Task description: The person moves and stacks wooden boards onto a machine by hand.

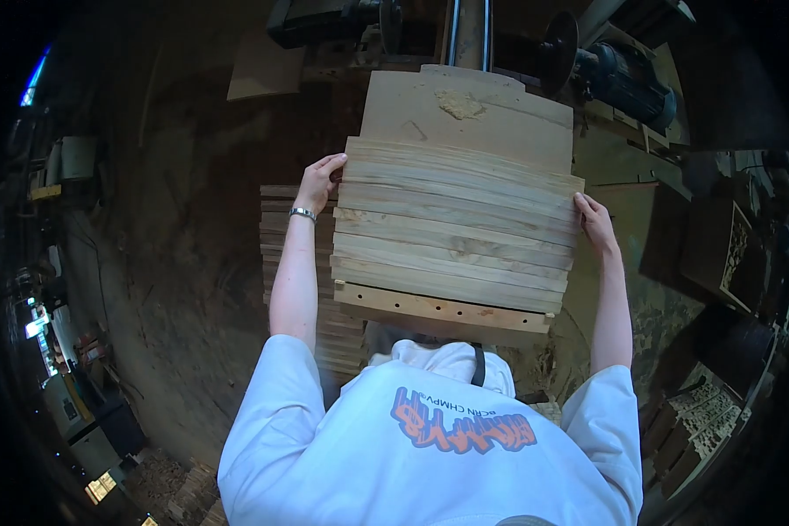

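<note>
A row of long wooden boards (451, 232) lies side by side across a flat wooden panel (473, 123) in front of me. At the left end of the far boards is my left hand (323, 180), its fingers curled against the wood and a metal-banded watch or bracelet on the wrist. My right hand (594, 221) grips the opposite end, thumb on top and the other fingers partly hidden. Nearest my body, a wooden rail (438, 307) with several dark holes runs along the row. A small heap of sawdust (460, 105) rests on the panel beyond the boards.
Metal guide rails (469, 35) extend away behind the panel. A motor (631, 83) with a round disc blade (559, 54) stands at the far right, another motor (324, 22) at the far left. Stacked boards (276, 223) sit left of me; bundled wood pieces (701, 421) are at lower right.
</note>
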A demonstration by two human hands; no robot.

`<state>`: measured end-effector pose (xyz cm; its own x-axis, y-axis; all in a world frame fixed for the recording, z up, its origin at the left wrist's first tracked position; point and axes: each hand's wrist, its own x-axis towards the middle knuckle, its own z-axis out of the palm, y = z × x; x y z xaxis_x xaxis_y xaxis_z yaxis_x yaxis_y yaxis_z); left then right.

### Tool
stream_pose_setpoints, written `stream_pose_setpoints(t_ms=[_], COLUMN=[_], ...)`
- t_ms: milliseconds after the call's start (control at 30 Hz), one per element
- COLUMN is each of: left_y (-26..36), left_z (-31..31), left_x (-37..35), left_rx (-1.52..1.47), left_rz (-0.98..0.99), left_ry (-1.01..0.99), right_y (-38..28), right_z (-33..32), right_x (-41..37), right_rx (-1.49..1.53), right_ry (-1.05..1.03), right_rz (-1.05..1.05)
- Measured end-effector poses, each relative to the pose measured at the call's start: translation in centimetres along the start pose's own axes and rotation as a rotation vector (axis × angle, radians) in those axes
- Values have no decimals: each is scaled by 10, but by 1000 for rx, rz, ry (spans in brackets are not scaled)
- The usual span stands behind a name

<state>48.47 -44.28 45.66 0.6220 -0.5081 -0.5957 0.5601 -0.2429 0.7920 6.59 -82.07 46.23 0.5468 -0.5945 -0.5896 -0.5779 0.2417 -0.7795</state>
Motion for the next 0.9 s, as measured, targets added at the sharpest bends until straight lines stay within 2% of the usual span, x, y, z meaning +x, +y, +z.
stream_pose_setpoints(t_ms=[100,300,467,567,667,700,800,867,900], left_y=[-3,-8,-7,-27,-33,-35,-47,-52,-55], left_z=[-1,-2,2,-14,-19,-17,-21,-22,-22], left_x=[0,4,-7,-28,-57,-62,-61,-64,-66], left_rx=[-33,-2,-18,12,20,-64,-51,-142,-148], left_rz=[-8,35,11,-2,-71,-57,-24,6,2], left_ry=[-18,2,21,-30,-2,-16,49,5,5], right_y=[-6,-12,-6,9,30,34,48,61,56], right_z=[4,10,8,8,11,13,19,21,23], right_x=[-5,-10,-12,-28,-53,-60,-71,-72,-81], right_rx=[124,138,193,78,186,215,295,356,323], right_ry=[5,80,39,2,2,19,18,-6,47], right_rz=[35,48,60,129,137,111,69,32,117])
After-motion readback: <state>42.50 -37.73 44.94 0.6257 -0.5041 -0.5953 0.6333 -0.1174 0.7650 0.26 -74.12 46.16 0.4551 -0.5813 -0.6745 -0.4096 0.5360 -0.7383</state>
